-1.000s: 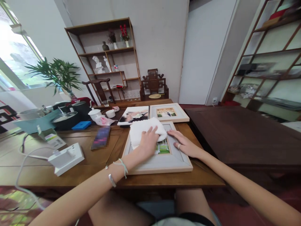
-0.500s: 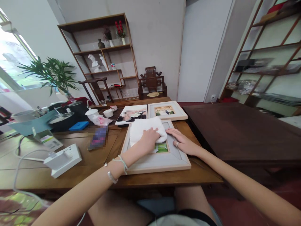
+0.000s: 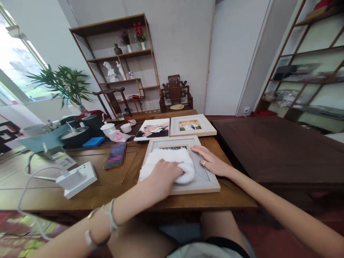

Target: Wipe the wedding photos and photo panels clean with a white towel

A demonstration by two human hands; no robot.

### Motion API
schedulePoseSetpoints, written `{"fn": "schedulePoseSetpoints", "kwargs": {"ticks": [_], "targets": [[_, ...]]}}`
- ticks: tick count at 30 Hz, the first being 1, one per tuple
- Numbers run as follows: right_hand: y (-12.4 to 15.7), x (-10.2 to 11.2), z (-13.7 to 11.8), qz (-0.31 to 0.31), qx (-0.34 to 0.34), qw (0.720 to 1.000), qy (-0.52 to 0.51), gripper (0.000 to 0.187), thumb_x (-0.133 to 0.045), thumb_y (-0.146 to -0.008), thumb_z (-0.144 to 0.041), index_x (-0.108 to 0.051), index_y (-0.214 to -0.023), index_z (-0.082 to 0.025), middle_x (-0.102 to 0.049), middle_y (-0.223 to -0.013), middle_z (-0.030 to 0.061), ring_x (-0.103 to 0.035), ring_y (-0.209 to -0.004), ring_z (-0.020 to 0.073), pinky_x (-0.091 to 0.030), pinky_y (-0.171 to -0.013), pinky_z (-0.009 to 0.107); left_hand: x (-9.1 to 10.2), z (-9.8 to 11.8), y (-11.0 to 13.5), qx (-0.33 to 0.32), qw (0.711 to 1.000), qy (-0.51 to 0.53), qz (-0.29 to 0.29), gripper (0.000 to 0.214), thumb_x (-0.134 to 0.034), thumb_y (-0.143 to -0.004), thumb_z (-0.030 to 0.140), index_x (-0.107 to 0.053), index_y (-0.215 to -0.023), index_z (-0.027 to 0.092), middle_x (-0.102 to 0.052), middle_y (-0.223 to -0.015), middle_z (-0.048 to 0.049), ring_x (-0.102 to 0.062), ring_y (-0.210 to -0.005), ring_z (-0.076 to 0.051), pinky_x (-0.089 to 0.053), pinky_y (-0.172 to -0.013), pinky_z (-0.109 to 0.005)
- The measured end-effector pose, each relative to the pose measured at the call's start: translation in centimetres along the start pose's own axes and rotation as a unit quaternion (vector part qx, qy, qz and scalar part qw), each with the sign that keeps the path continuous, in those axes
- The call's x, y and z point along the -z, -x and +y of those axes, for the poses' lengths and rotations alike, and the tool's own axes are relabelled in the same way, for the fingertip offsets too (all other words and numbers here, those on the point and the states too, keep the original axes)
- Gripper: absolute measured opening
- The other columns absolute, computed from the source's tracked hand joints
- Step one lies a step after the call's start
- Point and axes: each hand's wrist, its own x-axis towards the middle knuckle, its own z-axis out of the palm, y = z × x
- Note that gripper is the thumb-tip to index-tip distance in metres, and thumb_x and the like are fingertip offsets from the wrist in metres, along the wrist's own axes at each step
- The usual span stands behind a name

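A light wooden picture frame (image 3: 206, 188) with a grey-white mat lies flat near the table's front edge. Over its middle and left part spreads a white cloth (image 3: 158, 157), which hides most of the small picture inside. My left hand (image 3: 168, 175) presses on the cloth with its fingers curled into the fabric; the fingertips are partly hidden. On the right side of the frame rests my right hand (image 3: 211, 161), fingers stretched out and lying flat, a ring on one finger.
Behind lie a framed photo (image 3: 192, 126) and a photo panel (image 3: 154, 129). To the left are a white power strip (image 3: 77, 179), a blurred purple item (image 3: 115, 156), a blue box (image 3: 93, 142) and a white teapot (image 3: 109, 129). A dark table (image 3: 268, 150) stands right.
My left hand has drawn the cloth toward me across the frame, uncovering the top edge of the inner picture. My right hand stays on the frame's right side. The view has shifted slightly.
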Motion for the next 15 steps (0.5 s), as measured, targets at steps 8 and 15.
{"fn": "schedulePoseSetpoints", "kwargs": {"ticks": [8, 15], "targets": [[0.1, 0.0, 0.1, -0.006, -0.011, 1.0, 0.0, 0.061, -0.043, -0.077, -0.013, -0.038, -0.138, -0.02, -0.037, -0.144, 0.0126, -0.026, -0.137, 0.0284, -0.02, -0.111, 0.056, -1.1, -8.5, -2.8, 0.158, 0.967, -0.092, 0.177, 0.035, -0.044, -0.071, -0.006, -0.064, -0.094, 0.012, -0.034, -0.145, -0.0173, -0.053, -0.115, -0.032, -0.044, -0.083, -0.043], [0.0, 0.0, -0.2, -0.005, -0.025, 1.0, 0.0, 0.061, -0.041, -0.076, -0.012, -0.039, -0.137, -0.018, -0.037, -0.143, 0.0137, -0.026, -0.137, 0.0275, -0.02, -0.112, 0.055, -4.5, -10.8, -3.3, 0.071, 0.978, -0.054, 0.188, 0.044, -0.044, -0.063, -0.005, -0.068, -0.094, 0.017, -0.028, -0.149, -0.0051, -0.033, -0.134, -0.029, -0.035, -0.1, -0.048]]}}
